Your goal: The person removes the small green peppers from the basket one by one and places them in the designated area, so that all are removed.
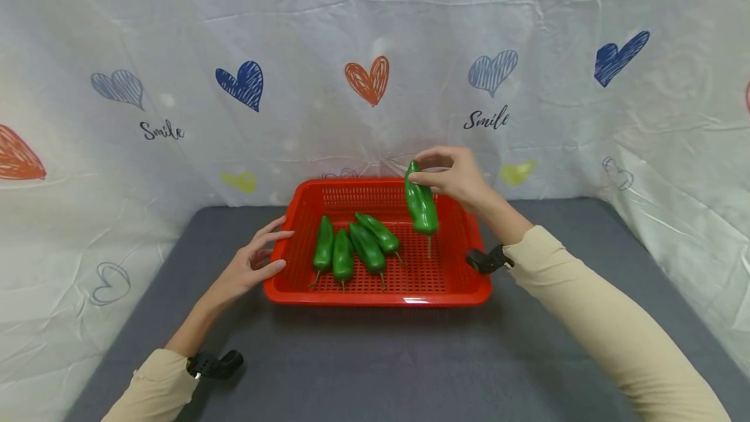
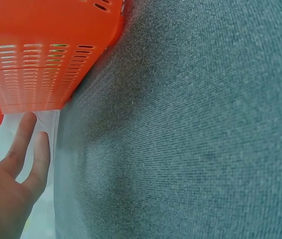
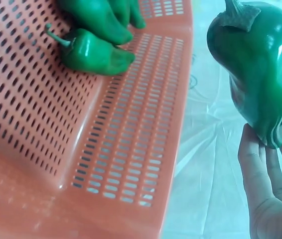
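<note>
My right hand [image 1: 454,174] pinches a green pepper [image 1: 420,204] near its tip, and the pepper hangs stem down over the right part of a red plastic basket [image 1: 375,300]. In the right wrist view the held pepper [image 3: 260,64] is close up, with the fingers at its narrow end. Several more green peppers [image 1: 367,249] lie side by side in the left and middle of the basket. At the basket's left rim is my left hand [image 1: 249,262], its fingers spread and touching the edge. Part of that left hand [image 2: 11,179] shows beside the basket wall in the left wrist view.
The basket stands on a dark grey cloth-covered table [image 1: 375,357], near its back edge. Behind it hangs a white curtain [image 1: 305,31] printed with hearts and the word Smile. Each wrist carries a black strap [image 1: 213,365].
</note>
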`<state>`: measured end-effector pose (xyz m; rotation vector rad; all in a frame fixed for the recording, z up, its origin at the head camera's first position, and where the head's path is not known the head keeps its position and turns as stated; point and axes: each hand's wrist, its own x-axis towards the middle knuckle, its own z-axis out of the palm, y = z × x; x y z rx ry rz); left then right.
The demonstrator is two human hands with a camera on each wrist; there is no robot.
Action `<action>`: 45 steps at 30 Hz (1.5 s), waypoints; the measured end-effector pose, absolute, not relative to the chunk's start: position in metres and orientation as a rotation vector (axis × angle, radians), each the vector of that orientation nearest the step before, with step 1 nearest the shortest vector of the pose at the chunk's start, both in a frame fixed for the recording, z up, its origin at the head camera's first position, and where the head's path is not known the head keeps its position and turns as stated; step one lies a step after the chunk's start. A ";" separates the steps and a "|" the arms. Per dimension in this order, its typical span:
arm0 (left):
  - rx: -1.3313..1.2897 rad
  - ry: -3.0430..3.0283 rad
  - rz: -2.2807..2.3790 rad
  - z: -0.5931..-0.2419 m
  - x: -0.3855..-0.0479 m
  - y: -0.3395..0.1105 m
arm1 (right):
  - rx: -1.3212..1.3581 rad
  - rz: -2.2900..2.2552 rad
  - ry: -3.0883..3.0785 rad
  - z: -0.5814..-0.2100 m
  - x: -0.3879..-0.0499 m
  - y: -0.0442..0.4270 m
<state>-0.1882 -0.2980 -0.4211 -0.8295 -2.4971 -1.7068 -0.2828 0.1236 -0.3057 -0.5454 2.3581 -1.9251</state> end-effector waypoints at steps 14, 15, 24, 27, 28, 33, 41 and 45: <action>-0.825 -2.496 -1.708 -0.425 -0.189 -0.299 | -0.506 -2.069 2.293 -0.310 -0.276 0.159; -0.826 -2.495 -1.709 -0.425 -0.189 -0.298 | -0.497 -2.076 2.294 -0.310 -0.276 0.161; -0.820 -2.500 -1.689 -0.426 -0.188 -0.298 | -0.410 -2.129 2.303 -0.310 -0.277 0.177; -0.808 -2.504 -1.683 -0.426 -0.188 -0.298 | -0.391 -2.119 2.324 -0.311 -0.279 0.184; -0.804 -2.506 -1.682 -0.426 -0.188 -0.298 | -0.381 -2.113 2.338 -0.311 -0.279 0.187; -0.780 -2.516 -1.673 -0.426 -0.189 -0.298 | -0.294 -2.092 2.388 -0.314 -0.285 0.199; -0.767 -2.529 -1.659 -0.425 -0.188 -0.298 | -0.236 -2.070 2.393 -0.318 -0.292 0.218; -0.780 -2.524 -1.662 -0.425 -0.189 -0.298 | -0.221 -2.072 2.383 -0.321 -0.295 0.226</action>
